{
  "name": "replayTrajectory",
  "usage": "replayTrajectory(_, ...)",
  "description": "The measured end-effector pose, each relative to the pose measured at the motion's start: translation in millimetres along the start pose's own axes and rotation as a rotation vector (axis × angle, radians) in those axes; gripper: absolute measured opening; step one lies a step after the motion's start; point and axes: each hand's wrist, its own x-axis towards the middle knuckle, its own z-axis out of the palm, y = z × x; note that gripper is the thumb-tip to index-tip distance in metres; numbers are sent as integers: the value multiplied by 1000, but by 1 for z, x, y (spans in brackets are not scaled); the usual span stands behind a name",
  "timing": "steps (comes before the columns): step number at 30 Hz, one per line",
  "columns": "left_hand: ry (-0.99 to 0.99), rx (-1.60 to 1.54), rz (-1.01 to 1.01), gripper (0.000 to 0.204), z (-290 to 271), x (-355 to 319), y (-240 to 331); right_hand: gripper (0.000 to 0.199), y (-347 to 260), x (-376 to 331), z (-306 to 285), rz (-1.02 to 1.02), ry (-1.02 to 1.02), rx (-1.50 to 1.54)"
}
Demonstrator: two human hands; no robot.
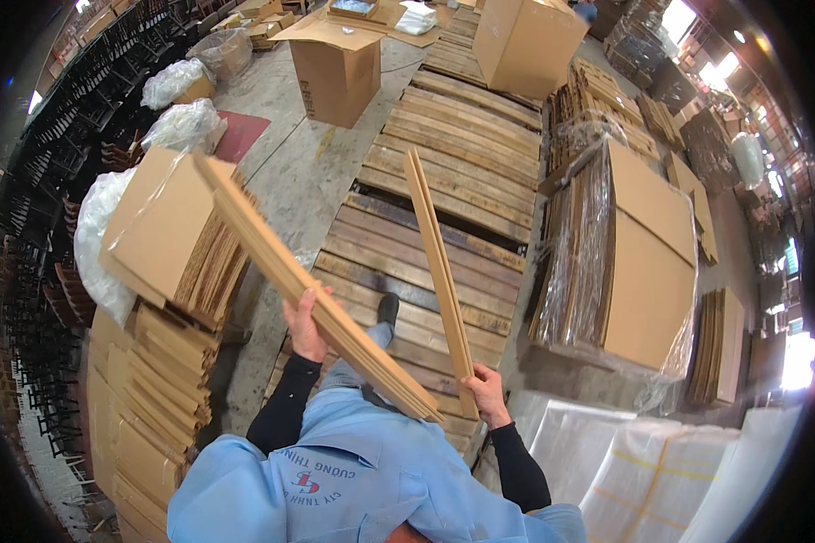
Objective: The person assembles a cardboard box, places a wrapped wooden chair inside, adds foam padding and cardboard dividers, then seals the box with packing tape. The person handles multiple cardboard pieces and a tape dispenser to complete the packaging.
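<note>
My left hand point(308, 331) is closed around a long bundle of brown cardboard strips point(342, 338), stacked in several layers. The bundle slants from the upper left down to the front of my body. In my right hand point(487, 396) is a thinner long cardboard piece point(442, 273), gripped near its lower end. It looks like two narrow strips side by side and stands out ahead of me, over the wooden slats. The lower ends of both lengths come close together in front of my waist. My left thumb shows on top of its bundle; some fingers are hidden beneath.
Wooden pallets point(398, 231) form a slatted walkway underfoot. Stacked flat cartons point(167, 231) flank me at left, and a film-wrapped carton stack point(647, 262) at right. Farther off stand an upright carton point(337, 81) and a large box point(527, 45). White wrapped goods point(652, 471) sit at the lower right.
</note>
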Motion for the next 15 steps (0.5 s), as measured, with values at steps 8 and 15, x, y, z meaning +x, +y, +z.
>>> replayTrajectory(8, 330, -10, 37, 63, 64, 243, -79, 47, -40, 240, -80, 132, 243, -219)
replayTrajectory(15, 258, -80, 104, 57, 234, 442, -58, 52, -161, 414, -120, 170, 235, -294)
